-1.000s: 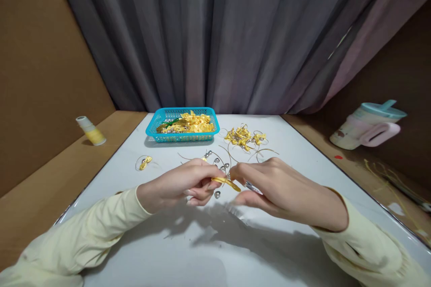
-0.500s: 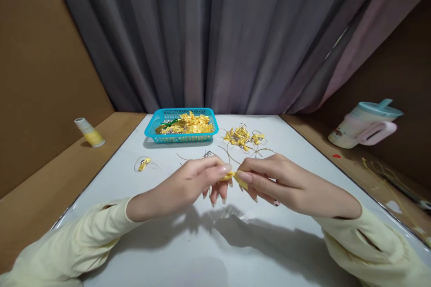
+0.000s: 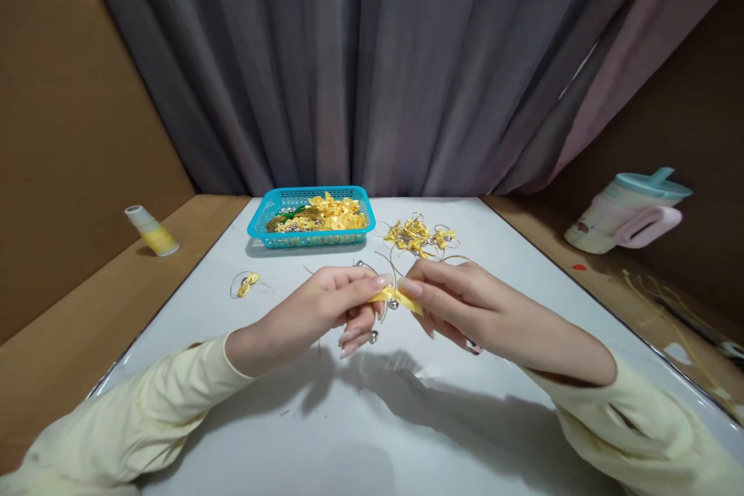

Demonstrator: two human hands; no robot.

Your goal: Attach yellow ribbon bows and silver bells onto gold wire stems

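Yellow ribbon (image 3: 395, 297), a short folded strip of it, is pinched between our two hands just above the white table (image 3: 325, 434): our left hand (image 3: 317, 310) grips one end between thumb and forefinger, and our right hand (image 3: 465, 306) grips the other end the same way, fingertips almost meeting. A small silver bell (image 3: 374, 338) hangs just under our left fingers, seemingly on a thin wire we cannot trace clearly. Our worry is the grip itself: the strip is slick and narrow, and if either pinch eases while we work the fold, we judge it would spring flat or slip out, and the bell would roll off across the smooth top. Pulling too hard the other way could crease the ribbon off-centre or tear it free of the wire. Just beyond our fingertips lie loose gold wire loops (image 3: 407, 263), and a little further a heap of finished yellow bows (image 3: 419, 234); a careless sweep of our right wrist could snag those loops and drag the heap. Beyond our left hand sits the blue basket (image 3: 311, 215) of yellow pieces, with one lone bow (image 3: 246, 283) to its near left. Far left of us stands a thread spool (image 3: 149, 231); far right, a pink cup (image 3: 631, 209).
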